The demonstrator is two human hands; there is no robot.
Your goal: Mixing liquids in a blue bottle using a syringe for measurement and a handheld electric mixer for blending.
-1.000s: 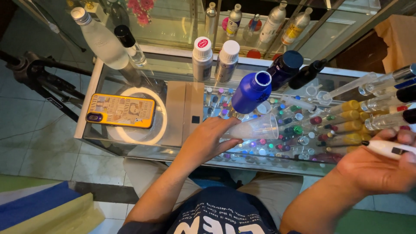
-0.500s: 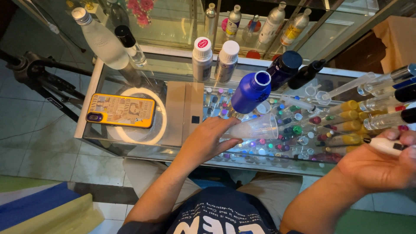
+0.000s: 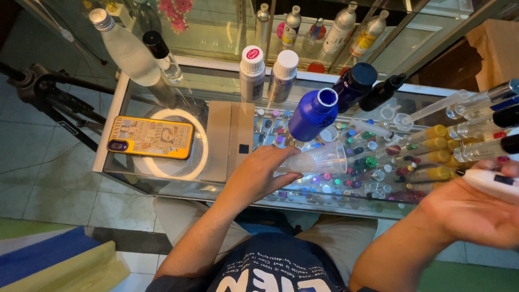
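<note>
The left hand [image 3: 258,174] is closed around the narrow base of a clear plastic cup [image 3: 319,159], which it holds tilted on its side just above the glass bench [image 3: 162,178], mouth toward the right. The right hand [image 3: 476,208] is at the frame's right edge, fingers wrapped around a white bottle [image 3: 494,184]; the hand is blurred.

Directly behind the cup stands an open blue bottle [image 3: 314,113], with a dark blue bottle [image 3: 354,86] just beside it. Two silver bottles with white caps [image 3: 267,73] stand further back. Syringes with yellow tips [image 3: 432,146] lie at the right of the bench. A phone in a yellow case [image 3: 150,138] lies on a white ring [image 3: 200,157] at the left, well apart from both hands. A tall clear bottle [image 3: 127,48] stands at the far left corner.
</note>
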